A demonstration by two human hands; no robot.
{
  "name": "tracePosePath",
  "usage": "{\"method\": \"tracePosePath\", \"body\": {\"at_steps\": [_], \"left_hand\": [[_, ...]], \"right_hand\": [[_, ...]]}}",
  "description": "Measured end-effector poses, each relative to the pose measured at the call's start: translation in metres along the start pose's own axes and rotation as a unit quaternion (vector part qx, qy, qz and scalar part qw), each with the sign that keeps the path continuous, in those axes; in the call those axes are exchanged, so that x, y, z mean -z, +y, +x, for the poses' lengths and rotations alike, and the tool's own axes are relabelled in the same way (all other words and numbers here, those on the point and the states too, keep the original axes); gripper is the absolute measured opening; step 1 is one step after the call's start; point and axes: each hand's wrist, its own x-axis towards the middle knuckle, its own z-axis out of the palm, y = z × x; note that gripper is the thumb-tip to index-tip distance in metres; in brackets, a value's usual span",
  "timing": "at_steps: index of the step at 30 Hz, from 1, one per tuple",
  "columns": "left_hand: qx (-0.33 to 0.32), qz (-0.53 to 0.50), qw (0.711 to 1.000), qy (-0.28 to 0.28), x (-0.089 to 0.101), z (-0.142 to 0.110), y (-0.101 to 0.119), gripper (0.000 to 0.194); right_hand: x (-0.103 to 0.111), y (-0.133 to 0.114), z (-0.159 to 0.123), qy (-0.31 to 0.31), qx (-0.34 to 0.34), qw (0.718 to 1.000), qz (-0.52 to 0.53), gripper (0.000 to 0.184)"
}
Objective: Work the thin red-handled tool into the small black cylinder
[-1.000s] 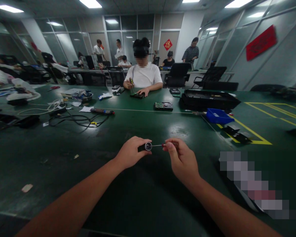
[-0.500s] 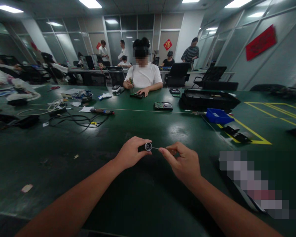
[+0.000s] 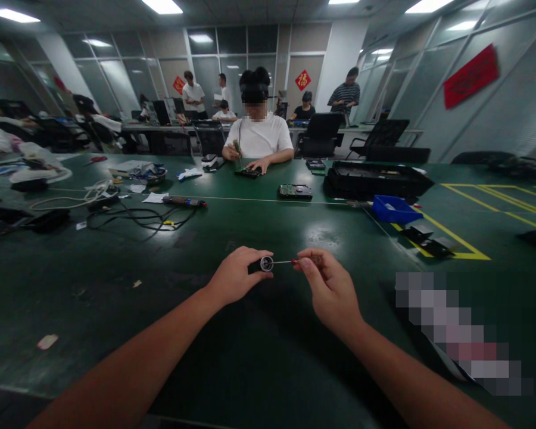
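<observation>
Gripping a black, silver-rimmed cylindrical part point(image 3: 267, 264) above the dark-green tabletop point(image 3: 170, 268), left hand point(image 3: 234, 275) hides its rear. Right hand point(image 3: 333, 289) pinches a thin-shafted, red-collared screwdriver point(image 3: 283, 262), handle mostly covered; shaft reaches the rim, tip indistinct.

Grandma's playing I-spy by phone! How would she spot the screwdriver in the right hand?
Start with the big green table. Above its near side, the camera wearer's right hand holds the screwdriver, pointing left toward a black cylinder in the left hand. Unlike that fat, silver-rimmed cylinder, it has a thin metal shaft and red collar.
</observation>
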Motion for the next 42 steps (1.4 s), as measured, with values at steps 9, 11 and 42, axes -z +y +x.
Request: {"method": "tracePosePath", "body": {"at_steps": [9, 11, 42], "left_hand": [[-0.027, -0.015, 0.999, -0.019, -0.001, 0.001, 0.000, 0.041], [-0.024, -0.012, 1.000, -0.014, -0.001, 0.001, 0.002, 0.040], [-0.022, -0.004, 1.000, -0.011, 0.001, 0.000, 0.002, 0.038]], "right_hand": [[-0.002, 0.014, 0.017, 0.078, -0.180, 0.947, 0.254, 0.028], [-0.002, 0.017, 0.019, 0.094, -0.198, 0.931, 0.293, 0.028], [0.006, -0.007, -0.001, 0.002, 0.126, 0.965, -0.230, 0.036]]}}
